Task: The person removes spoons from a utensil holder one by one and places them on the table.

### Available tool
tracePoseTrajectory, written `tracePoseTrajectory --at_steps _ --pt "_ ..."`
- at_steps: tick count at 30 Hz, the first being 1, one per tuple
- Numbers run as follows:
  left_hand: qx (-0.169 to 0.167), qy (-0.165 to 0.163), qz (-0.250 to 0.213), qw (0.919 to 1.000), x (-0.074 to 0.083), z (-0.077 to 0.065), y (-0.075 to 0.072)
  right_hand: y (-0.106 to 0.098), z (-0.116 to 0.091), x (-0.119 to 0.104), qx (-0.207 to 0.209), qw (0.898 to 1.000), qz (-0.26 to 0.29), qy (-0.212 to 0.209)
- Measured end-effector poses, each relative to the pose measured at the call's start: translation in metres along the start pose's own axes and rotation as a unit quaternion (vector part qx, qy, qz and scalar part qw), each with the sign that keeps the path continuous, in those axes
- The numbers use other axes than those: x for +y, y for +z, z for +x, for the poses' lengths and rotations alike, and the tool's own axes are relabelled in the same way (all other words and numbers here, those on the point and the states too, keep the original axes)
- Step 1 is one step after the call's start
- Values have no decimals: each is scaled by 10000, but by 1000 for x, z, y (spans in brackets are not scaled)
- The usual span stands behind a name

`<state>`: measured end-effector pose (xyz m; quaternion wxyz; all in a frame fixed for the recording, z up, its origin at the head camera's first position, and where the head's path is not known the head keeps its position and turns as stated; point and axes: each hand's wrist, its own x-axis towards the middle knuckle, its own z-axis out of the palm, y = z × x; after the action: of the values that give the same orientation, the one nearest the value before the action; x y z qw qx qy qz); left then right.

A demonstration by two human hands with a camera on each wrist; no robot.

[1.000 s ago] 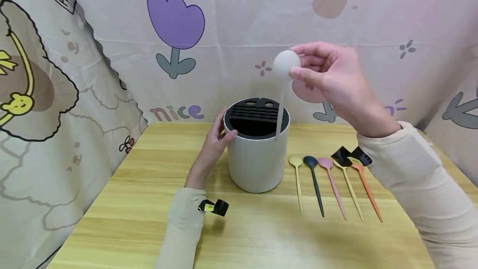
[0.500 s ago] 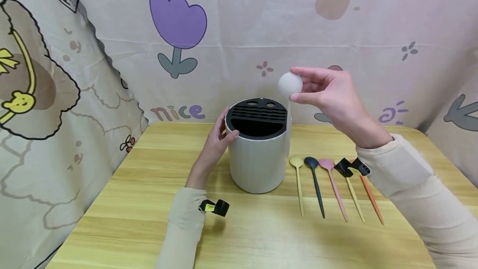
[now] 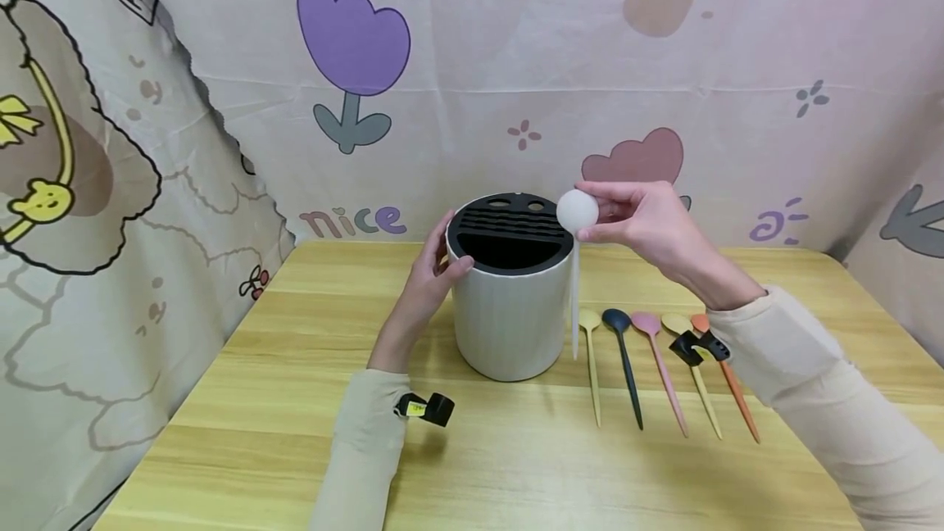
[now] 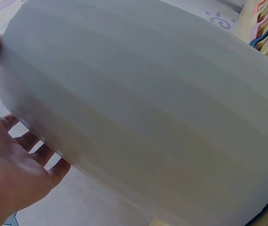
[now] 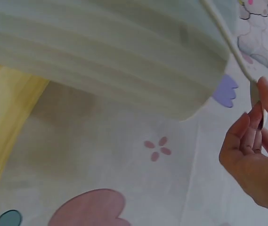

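A white round utensil holder [image 3: 509,326] with a black slotted lid [image 3: 512,224] stands upright on the table. My left hand [image 3: 426,277] grips its left side near the top, the thumb at the rim and the fingers along the outer wall, as the left wrist view also shows. My right hand [image 3: 652,224] pinches a white spoon [image 3: 577,211] by its bowl. The spoon's handle [image 5: 225,35] points down, just outside the holder's right side; whether it touches the wall I cannot tell.
Several spoons lie in a row to the right of the holder: a pale yellow spoon [image 3: 592,367], a dark blue spoon [image 3: 627,367], a pink spoon [image 3: 665,371], another yellow spoon and an orange spoon [image 3: 740,400]. A patterned cloth [image 3: 472,39] hangs behind the wooden table [image 3: 258,400].
My right hand has lowered the white spoon, its handle going from in front of the holder's opening to outside its right side. The left hand keeps its place on the holder.
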<state>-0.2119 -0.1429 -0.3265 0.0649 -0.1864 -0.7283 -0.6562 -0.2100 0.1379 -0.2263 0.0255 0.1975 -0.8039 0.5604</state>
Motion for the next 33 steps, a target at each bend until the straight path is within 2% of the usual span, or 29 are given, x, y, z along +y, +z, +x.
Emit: tracePoseTrajectory --at_steps 7,16,33 --pt "-12 23 -45 10000 0 1 0 -2 -1 22 -338 9989 -236 213" --pt "3 40 -91 10000 0 0 1 -11 -2 41 -428 9986 94 309" --pt "-52 86 -126 9999 -2 1 0 -32 -15 78 -799 9938 -747 216"
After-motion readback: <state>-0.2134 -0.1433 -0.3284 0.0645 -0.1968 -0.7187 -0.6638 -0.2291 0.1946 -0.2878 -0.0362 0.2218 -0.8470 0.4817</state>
